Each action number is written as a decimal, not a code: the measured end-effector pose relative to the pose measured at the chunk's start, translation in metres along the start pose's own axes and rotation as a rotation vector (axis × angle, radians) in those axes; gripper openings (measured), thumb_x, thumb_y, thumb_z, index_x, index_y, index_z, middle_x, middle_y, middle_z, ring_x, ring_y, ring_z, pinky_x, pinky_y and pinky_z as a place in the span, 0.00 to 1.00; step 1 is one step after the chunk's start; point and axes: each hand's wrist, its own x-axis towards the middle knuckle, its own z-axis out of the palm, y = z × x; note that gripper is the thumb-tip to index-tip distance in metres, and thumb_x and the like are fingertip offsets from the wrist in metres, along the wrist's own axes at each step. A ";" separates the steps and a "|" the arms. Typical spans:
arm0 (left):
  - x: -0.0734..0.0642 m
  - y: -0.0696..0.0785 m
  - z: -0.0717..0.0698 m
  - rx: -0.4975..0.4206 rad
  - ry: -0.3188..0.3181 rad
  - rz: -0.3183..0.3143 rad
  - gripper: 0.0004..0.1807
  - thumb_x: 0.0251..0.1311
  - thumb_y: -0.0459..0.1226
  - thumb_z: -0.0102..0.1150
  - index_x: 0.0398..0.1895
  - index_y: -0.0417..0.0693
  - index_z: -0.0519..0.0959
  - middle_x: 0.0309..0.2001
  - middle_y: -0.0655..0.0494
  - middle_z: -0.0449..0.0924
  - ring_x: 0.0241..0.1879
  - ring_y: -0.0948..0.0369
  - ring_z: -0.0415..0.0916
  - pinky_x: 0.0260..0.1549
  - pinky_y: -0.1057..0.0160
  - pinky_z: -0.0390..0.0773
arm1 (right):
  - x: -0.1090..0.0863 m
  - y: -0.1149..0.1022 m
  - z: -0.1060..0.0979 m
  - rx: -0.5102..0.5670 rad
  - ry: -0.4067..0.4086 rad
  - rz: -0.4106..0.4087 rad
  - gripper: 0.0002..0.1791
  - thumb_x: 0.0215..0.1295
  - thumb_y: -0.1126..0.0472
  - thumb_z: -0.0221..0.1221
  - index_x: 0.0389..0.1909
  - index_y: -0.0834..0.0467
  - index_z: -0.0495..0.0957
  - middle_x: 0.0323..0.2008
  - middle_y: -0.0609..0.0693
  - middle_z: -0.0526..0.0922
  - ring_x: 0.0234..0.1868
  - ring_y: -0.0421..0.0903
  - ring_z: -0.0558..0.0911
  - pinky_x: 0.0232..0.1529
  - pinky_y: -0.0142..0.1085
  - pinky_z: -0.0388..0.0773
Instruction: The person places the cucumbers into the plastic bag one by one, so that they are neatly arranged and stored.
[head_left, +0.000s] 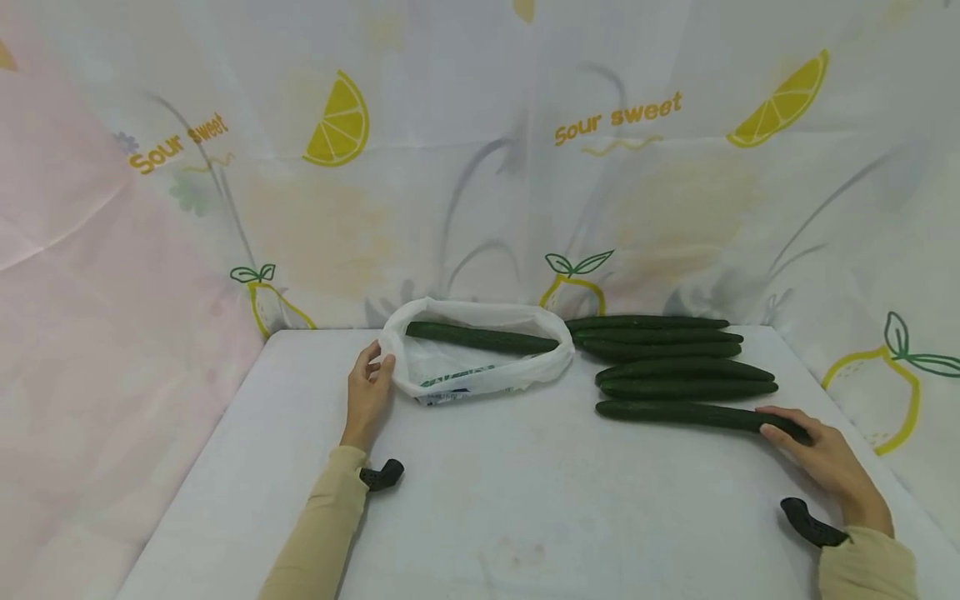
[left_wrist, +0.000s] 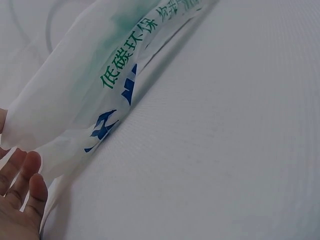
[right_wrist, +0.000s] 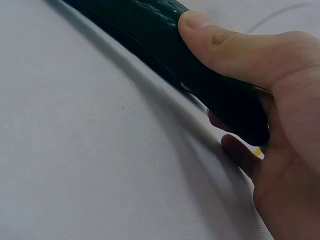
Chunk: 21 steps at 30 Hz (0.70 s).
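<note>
A white plastic bag [head_left: 487, 315] with green and blue print lies with its mouth held wide, and one cucumber [head_left: 480, 337] shows inside it. My left hand [head_left: 369, 396] holds the bag's left edge; in the left wrist view its fingers [left_wrist: 36, 187] are bent at the film, and the thumb is mostly cut off. At the right, my right hand [head_left: 821, 458] grips the right end of the nearest long dark green cucumber [head_left: 675, 412]. In the right wrist view the thumb [right_wrist: 220, 40] lies over that cucumber's top, with fingers curled around beneath.
Several more cucumbers [head_left: 686, 369] lie side by side behind the gripped one, the farthest ones reaching close to the bag's right rim. A white-covered table [head_left: 540, 500] carries everything. Printed cloth [head_left: 465, 183] with lemons hangs right behind the table's far edge and along its sides.
</note>
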 end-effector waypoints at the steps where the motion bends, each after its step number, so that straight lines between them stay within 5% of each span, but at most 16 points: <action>1: 0.000 0.000 0.000 -0.002 0.000 -0.001 0.28 0.67 0.50 0.49 0.68 0.52 0.64 0.64 0.49 0.65 0.52 0.56 0.67 0.48 0.63 0.68 | -0.001 0.000 -0.001 0.010 -0.005 0.016 0.30 0.68 0.43 0.51 0.67 0.50 0.64 0.65 0.31 0.57 0.69 0.70 0.48 0.60 0.67 0.51; 3: -0.001 -0.001 0.000 -0.001 -0.001 -0.002 0.28 0.67 0.50 0.49 0.67 0.52 0.64 0.64 0.49 0.65 0.52 0.56 0.68 0.48 0.64 0.68 | -0.002 -0.001 -0.002 0.049 -0.020 0.045 0.30 0.68 0.42 0.50 0.68 0.48 0.63 0.67 0.34 0.56 0.71 0.67 0.46 0.61 0.67 0.49; 6: -0.001 0.000 0.000 0.001 -0.003 0.004 0.28 0.67 0.50 0.49 0.68 0.52 0.63 0.64 0.49 0.65 0.52 0.56 0.68 0.47 0.66 0.68 | -0.004 -0.001 -0.004 0.102 -0.034 0.080 0.29 0.68 0.41 0.50 0.68 0.44 0.62 0.62 0.24 0.55 0.74 0.40 0.44 0.64 0.63 0.49; 10: -0.001 0.000 0.000 0.001 -0.003 0.013 0.28 0.67 0.51 0.49 0.68 0.52 0.63 0.65 0.49 0.65 0.52 0.56 0.68 0.46 0.70 0.67 | -0.004 -0.001 -0.005 0.129 -0.033 0.092 0.28 0.68 0.42 0.50 0.68 0.42 0.63 0.52 0.16 0.57 0.54 0.15 0.52 0.60 0.42 0.58; 15: -0.001 -0.001 0.000 0.000 -0.005 0.011 0.29 0.67 0.51 0.48 0.68 0.52 0.63 0.65 0.49 0.65 0.52 0.56 0.67 0.46 0.70 0.67 | -0.005 -0.004 -0.005 0.148 0.040 0.034 0.25 0.68 0.45 0.52 0.65 0.44 0.68 0.52 0.17 0.61 0.48 0.17 0.58 0.39 0.19 0.59; 21: -0.001 -0.001 0.000 0.002 0.004 0.002 0.29 0.67 0.51 0.49 0.68 0.52 0.63 0.64 0.49 0.65 0.52 0.56 0.67 0.48 0.65 0.68 | -0.002 -0.017 -0.004 0.161 0.147 -0.066 0.23 0.69 0.51 0.54 0.64 0.47 0.70 0.50 0.20 0.66 0.40 0.27 0.64 0.35 0.20 0.60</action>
